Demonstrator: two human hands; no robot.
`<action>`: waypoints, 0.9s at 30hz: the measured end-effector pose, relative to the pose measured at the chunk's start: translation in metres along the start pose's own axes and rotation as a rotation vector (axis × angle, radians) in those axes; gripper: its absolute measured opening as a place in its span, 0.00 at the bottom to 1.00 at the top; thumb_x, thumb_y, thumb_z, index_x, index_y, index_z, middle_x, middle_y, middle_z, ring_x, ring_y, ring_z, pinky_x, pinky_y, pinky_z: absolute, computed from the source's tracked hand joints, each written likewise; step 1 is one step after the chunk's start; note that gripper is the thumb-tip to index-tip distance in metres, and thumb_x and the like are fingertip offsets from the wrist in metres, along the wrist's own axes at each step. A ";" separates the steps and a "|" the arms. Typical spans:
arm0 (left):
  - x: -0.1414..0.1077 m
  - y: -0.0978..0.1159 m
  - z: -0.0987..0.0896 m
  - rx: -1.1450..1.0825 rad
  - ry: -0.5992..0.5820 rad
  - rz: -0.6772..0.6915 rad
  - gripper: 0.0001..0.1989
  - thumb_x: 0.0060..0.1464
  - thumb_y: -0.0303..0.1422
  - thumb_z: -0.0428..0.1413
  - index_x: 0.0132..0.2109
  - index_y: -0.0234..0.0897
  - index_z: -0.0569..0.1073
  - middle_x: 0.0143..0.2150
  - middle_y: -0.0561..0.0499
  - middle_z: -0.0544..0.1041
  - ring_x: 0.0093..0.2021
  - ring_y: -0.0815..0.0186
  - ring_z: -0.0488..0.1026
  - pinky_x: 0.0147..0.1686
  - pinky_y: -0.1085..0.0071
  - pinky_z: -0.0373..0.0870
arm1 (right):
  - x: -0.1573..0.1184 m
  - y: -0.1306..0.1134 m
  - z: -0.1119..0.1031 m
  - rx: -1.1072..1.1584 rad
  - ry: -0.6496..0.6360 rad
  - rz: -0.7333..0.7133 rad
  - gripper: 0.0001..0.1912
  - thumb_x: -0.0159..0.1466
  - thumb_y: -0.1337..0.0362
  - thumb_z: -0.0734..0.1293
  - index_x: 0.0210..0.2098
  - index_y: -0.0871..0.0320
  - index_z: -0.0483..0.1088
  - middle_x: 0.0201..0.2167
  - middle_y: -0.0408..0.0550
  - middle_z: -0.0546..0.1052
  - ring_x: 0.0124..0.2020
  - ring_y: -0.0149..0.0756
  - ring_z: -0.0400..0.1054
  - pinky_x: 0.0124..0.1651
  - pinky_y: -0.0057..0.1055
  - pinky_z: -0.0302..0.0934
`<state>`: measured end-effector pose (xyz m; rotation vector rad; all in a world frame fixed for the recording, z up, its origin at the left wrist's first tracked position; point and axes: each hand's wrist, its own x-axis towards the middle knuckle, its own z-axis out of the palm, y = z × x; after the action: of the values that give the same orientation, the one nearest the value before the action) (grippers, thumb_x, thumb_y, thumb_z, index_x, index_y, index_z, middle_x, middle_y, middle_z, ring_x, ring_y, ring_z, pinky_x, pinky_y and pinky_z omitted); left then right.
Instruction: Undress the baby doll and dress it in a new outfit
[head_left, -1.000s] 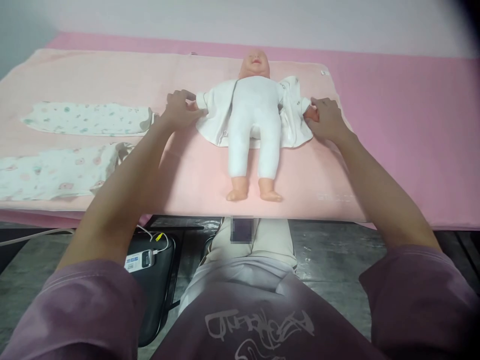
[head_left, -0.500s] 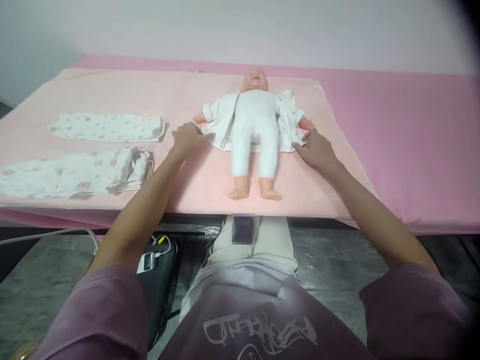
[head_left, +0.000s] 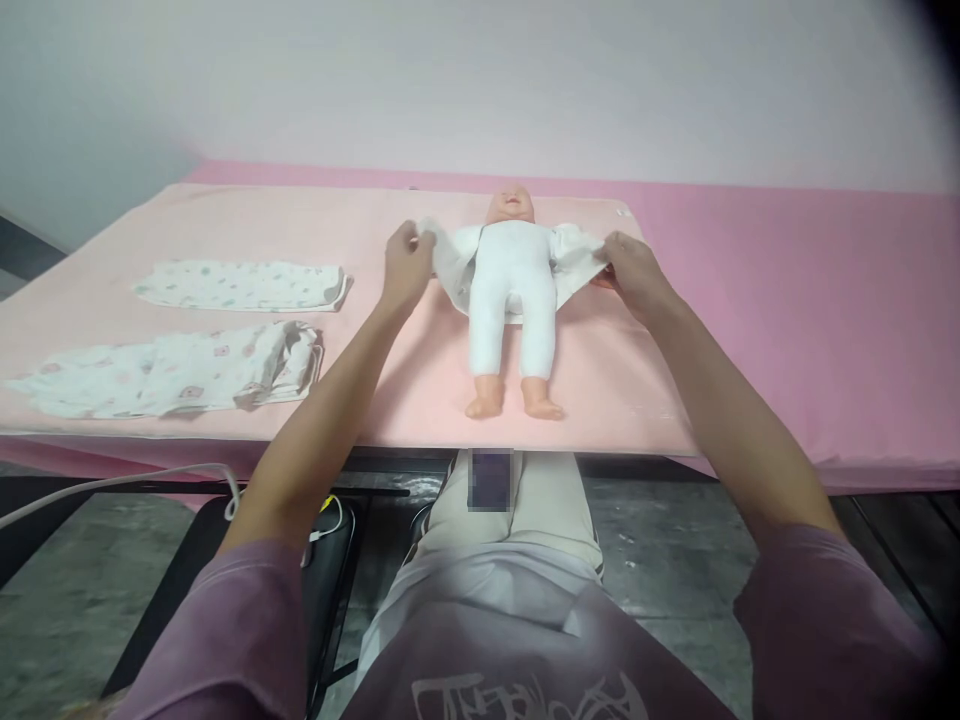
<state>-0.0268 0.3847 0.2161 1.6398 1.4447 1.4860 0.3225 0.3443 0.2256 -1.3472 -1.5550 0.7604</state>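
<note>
A baby doll (head_left: 513,262) in a white bodysuit lies on its back on the light pink mat (head_left: 420,400), feet toward me. A white jacket (head_left: 454,268) is spread open under and beside its body. My left hand (head_left: 409,262) pinches the jacket's left front panel and holds it raised off the mat. On the other side, my right hand (head_left: 628,268) grips the edge of the right panel, also lifted, and hides most of the doll's hand there.
Two folded printed cloths, one with green marks (head_left: 244,285) and one with pink marks (head_left: 165,372), lie at the left of the mat. A darker pink cover (head_left: 810,320) extends to the right. Below the table's left part are a black chair (head_left: 180,570) and a white cable (head_left: 150,480).
Both hands have closed on the jacket's front panels and lifted them off the mat, spreading them outward. The view has tilted slightly, so the doll and table appear lower.
</note>
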 end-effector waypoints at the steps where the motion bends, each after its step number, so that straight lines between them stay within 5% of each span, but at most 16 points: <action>1: -0.002 0.013 0.011 -0.008 -0.075 0.113 0.18 0.71 0.37 0.60 0.36 0.43 0.61 0.37 0.49 0.71 0.43 0.59 0.72 0.47 0.63 0.74 | 0.001 -0.015 0.013 0.005 -0.020 -0.094 0.15 0.76 0.49 0.68 0.39 0.51 0.66 0.34 0.48 0.72 0.38 0.44 0.70 0.44 0.43 0.72; 4: -0.023 0.038 0.029 0.079 -0.452 0.412 0.14 0.69 0.40 0.64 0.40 0.42 0.67 0.44 0.46 0.77 0.47 0.55 0.74 0.52 0.57 0.75 | -0.016 -0.045 0.048 -0.121 -0.260 -0.387 0.12 0.71 0.54 0.74 0.48 0.50 0.71 0.43 0.50 0.76 0.45 0.47 0.71 0.50 0.45 0.72; 6: -0.044 0.036 0.023 0.177 -0.566 0.533 0.13 0.65 0.40 0.66 0.46 0.42 0.70 0.53 0.42 0.79 0.54 0.50 0.75 0.59 0.51 0.74 | -0.037 -0.045 0.058 -0.203 -0.398 -0.516 0.17 0.69 0.58 0.74 0.56 0.50 0.71 0.47 0.51 0.77 0.47 0.49 0.71 0.53 0.47 0.71; 9: -0.069 0.015 0.001 0.234 -0.412 0.496 0.20 0.65 0.39 0.66 0.58 0.42 0.70 0.65 0.39 0.76 0.63 0.47 0.74 0.64 0.48 0.73 | -0.062 -0.023 0.053 -0.250 -0.216 -0.534 0.21 0.71 0.59 0.73 0.62 0.51 0.69 0.51 0.53 0.76 0.49 0.51 0.72 0.52 0.48 0.69; 11: -0.077 0.002 -0.012 0.246 -0.362 0.411 0.18 0.70 0.40 0.63 0.60 0.42 0.69 0.64 0.39 0.77 0.58 0.50 0.76 0.57 0.52 0.76 | -0.067 -0.008 0.045 -0.301 -0.131 -0.522 0.16 0.74 0.57 0.72 0.57 0.51 0.70 0.48 0.53 0.75 0.48 0.51 0.71 0.51 0.48 0.68; 13: -0.081 -0.004 -0.021 0.291 -0.395 0.363 0.11 0.74 0.40 0.59 0.57 0.42 0.70 0.56 0.42 0.80 0.51 0.53 0.78 0.50 0.55 0.76 | -0.067 -0.002 0.038 -0.364 -0.171 -0.561 0.07 0.78 0.56 0.69 0.50 0.51 0.71 0.45 0.52 0.74 0.47 0.52 0.70 0.51 0.48 0.66; 19: -0.087 0.000 -0.044 0.391 -0.549 0.383 0.09 0.79 0.40 0.53 0.53 0.43 0.74 0.49 0.46 0.81 0.46 0.55 0.79 0.47 0.57 0.75 | -0.068 -0.004 0.013 -0.307 -0.461 -0.494 0.13 0.84 0.50 0.62 0.48 0.50 0.71 0.42 0.50 0.77 0.39 0.47 0.69 0.44 0.44 0.64; 23: -0.065 -0.012 -0.051 0.419 -0.470 0.524 0.16 0.81 0.41 0.48 0.47 0.42 0.76 0.47 0.43 0.82 0.50 0.51 0.78 0.57 0.50 0.73 | -0.043 0.019 -0.012 -0.320 -0.258 -0.457 0.19 0.81 0.41 0.65 0.49 0.48 0.75 0.48 0.54 0.81 0.47 0.52 0.74 0.53 0.51 0.70; 27: -0.011 -0.038 -0.036 0.538 -0.308 0.460 0.16 0.76 0.43 0.53 0.61 0.41 0.76 0.63 0.37 0.79 0.64 0.43 0.72 0.67 0.43 0.68 | 0.003 0.053 -0.027 -0.553 -0.007 -0.372 0.36 0.73 0.31 0.67 0.65 0.52 0.74 0.64 0.63 0.78 0.64 0.67 0.70 0.67 0.64 0.66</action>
<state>-0.0724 0.3769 0.1890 2.5388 1.4248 1.0217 0.3685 0.3552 0.1897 -1.3658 -2.0355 0.1004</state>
